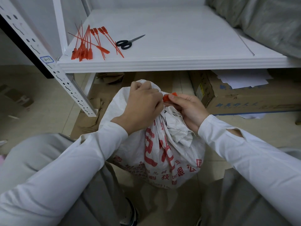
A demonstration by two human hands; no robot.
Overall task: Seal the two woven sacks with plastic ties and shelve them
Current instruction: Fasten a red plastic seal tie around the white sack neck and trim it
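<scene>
ties [88, 44] lie left of scissors [125, 43] on shelf [179, 46]; sack [159, 144] below

Crinkled woven sack [162, 144], glossy red plastic ties [86, 44], smooth white painted-metal shelf [171, 62], matt cardboard box [244, 101]

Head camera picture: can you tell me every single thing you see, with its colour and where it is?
woven sack: one, white with red print, on the floor between the knees
plastic tie: one, red, at the sack's bunched neck
spare ties: a bunch, red, shelf's front left
scissors: one pair, black handles, on the shelf right of the spare ties
shelf: one, white, above the sack
grey bundle: one, grey, shelf's far right
cardboard box: one, brown, on the floor under the shelf
papers: several, white, on the box
left hand: one, grips the sack's neck
right hand: one, pinches the plastic tie
</scene>
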